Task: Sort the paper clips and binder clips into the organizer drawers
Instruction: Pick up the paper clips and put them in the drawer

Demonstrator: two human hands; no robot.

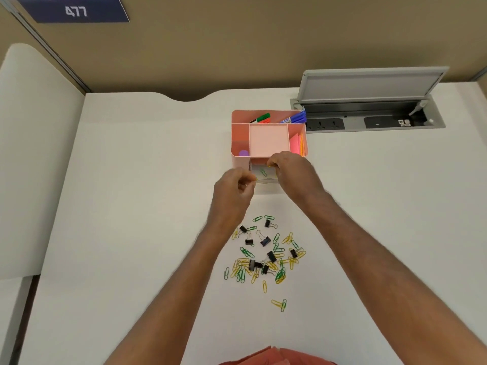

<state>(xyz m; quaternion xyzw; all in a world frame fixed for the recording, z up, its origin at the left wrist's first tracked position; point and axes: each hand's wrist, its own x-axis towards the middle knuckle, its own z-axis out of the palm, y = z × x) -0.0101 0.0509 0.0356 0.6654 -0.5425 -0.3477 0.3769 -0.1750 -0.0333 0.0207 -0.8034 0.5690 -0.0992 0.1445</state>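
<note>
A pink desk organizer [240, 133] stands at the middle of the white table. Its small clear drawer [264, 177] is pulled out toward me, and one green paper clip [263, 172] lies in it. My right hand [292, 172] is over the drawer and pinches a yellow paper clip [271, 166] at its fingertips. My left hand [233, 191] has its fingers curled at the drawer's front left corner and seems to pinch its edge. Nearer to me lies a loose pile of green and yellow paper clips [241, 270], mixed with several black binder clips [264, 241].
Markers [263, 118], coloured sticky notes [296, 143] and a purple item [243, 153] fill the organizer's top compartments. An open power socket box [369, 119] is set in the table at the back right. Two stray clips [279, 304] lie closest to me. A partition wall stands behind.
</note>
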